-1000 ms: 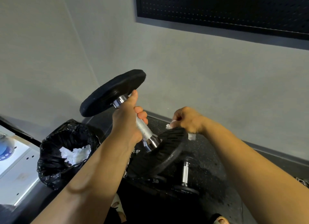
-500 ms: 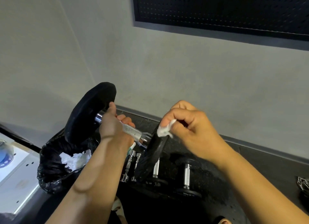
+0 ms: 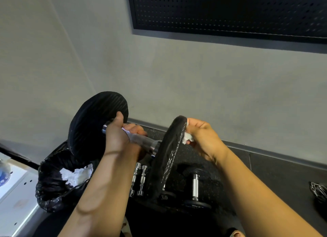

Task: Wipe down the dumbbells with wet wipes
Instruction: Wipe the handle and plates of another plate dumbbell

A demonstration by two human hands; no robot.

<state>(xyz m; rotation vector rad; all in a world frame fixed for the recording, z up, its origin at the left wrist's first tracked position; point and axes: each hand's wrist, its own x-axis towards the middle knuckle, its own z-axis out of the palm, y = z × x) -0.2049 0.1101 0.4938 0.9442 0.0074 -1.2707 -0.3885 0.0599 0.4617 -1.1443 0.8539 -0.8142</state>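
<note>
L hand wraps the dumbbell handle, holding it up off the floor so R hand can pinch the wet wipe vs. the near plate's outer face; 2 more dumbbells wait below.

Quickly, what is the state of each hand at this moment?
Left hand: gripping the knurled chrome handle of the black-plated dumbbell.
Right hand: pinching a crumpled white wet wipe against the near black plate.
</note>
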